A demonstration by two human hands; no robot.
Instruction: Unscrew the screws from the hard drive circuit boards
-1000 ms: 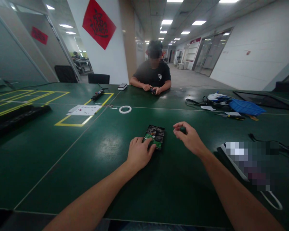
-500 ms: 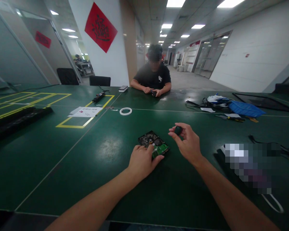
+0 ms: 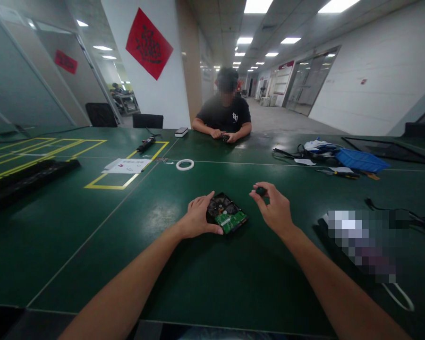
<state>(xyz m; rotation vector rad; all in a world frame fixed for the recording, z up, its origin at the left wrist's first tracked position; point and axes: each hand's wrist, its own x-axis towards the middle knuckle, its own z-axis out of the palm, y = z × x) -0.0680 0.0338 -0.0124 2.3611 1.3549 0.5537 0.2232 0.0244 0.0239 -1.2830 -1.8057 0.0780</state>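
A hard disk drive (image 3: 230, 218) lies on the green table, its green circuit board and round dark motor side facing up. My left hand (image 3: 197, 218) grips it at the left, fingers along the upper left edge and thumb by the near corner. To the right of the drive and above the table, my right hand (image 3: 274, 205) pinches a small dark rounded object (image 3: 260, 191) between thumb and fingers. Part of that object is hidden by the fingers, and its kind is not clear.
Beyond the drive lies a white tape roll (image 3: 184, 165). A blue cloth item (image 3: 363, 160) and tools lie at the far right, with a blurred-out object (image 3: 361, 248) nearer. A long black part (image 3: 31, 182) is at the left. Across the table sits a person (image 3: 223, 111) handling a small dark item.
My left hand has moved left, from on top of the drive's board to its left edge, uncovering the board. My right hand has tilted slightly, still with the dark object.
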